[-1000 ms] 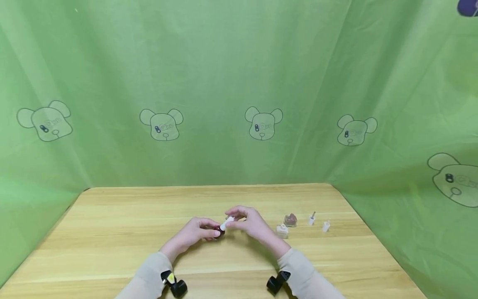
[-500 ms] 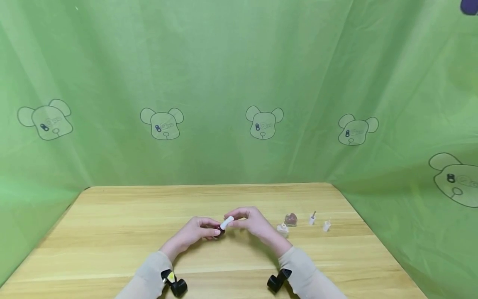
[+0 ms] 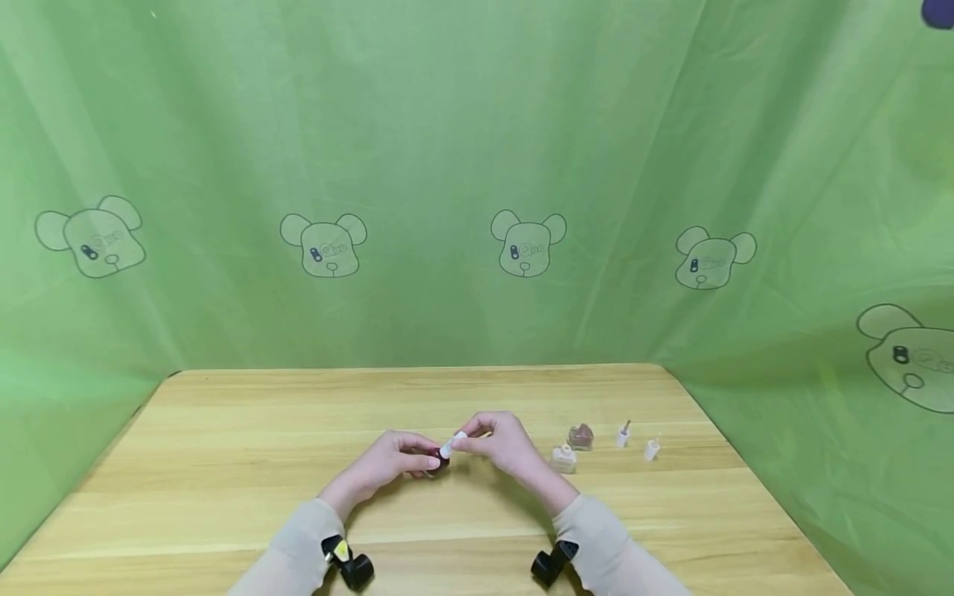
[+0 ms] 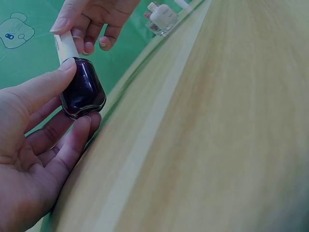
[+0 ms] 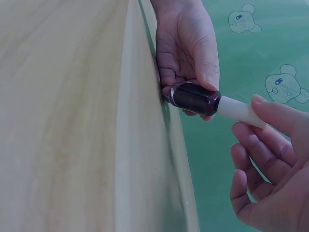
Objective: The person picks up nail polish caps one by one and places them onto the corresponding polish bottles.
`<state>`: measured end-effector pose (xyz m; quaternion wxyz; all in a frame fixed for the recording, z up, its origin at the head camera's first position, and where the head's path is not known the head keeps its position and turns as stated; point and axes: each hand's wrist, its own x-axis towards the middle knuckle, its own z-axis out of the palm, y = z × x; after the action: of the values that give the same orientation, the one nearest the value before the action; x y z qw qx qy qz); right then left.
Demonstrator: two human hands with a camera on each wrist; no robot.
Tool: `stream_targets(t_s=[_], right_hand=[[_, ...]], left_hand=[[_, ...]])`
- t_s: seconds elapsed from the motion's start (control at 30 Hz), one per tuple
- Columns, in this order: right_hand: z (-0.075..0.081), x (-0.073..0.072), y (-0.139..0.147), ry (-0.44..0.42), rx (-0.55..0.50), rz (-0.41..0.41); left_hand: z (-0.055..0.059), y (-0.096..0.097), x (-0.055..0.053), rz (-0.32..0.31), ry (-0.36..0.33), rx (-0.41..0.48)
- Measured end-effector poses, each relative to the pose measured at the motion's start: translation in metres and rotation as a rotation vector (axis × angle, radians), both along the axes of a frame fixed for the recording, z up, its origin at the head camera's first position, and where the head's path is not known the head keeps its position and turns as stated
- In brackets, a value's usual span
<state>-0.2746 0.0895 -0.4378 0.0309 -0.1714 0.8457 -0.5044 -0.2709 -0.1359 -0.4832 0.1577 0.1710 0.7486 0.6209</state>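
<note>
My left hand (image 3: 391, 455) holds a dark red nail polish bottle (image 4: 84, 92) between thumb and fingers, tilted with its neck up and to the right in the head view. A long white cap (image 5: 236, 109) sits on the bottle's neck. Thumb and fingertips of my right hand (image 3: 503, 443) pinch the far end of that cap. In the right wrist view, the other fingers of the right hand are loosely curled and touch nothing. Part of the bottle's base is covered by the left fingers.
Right of the hands on the wooden table (image 3: 224, 472) stand a whitish polish bottle (image 3: 564, 460) without a cap and a pinkish heart-shaped bottle (image 3: 581, 437). Farther right, a white brush cap (image 3: 623, 439) and another white brush cap (image 3: 652, 450) stand brush up. A green curtain (image 3: 425, 314) hangs behind.
The right fingers and thumb have shifted on the white cap and cover more of it than half a second ago. The left hand and bottle have stayed in nearly the same place.
</note>
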Motion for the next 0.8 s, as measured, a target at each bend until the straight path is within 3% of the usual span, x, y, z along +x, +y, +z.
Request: stream_targets(t_s=[0.43,0.8], right_hand=[[-0.0004,0.0032,-0.0031,0.047,0.034,-0.084],[-0.0016,0.0048,-0.0043,0.013,0.027,-0.06]], left_hand=[[-0.0012,0.002,0.0009,0.01,-0.006,-0.01],[0.0003,0.0033,0.0031,-0.01,-0.03,0.017]])
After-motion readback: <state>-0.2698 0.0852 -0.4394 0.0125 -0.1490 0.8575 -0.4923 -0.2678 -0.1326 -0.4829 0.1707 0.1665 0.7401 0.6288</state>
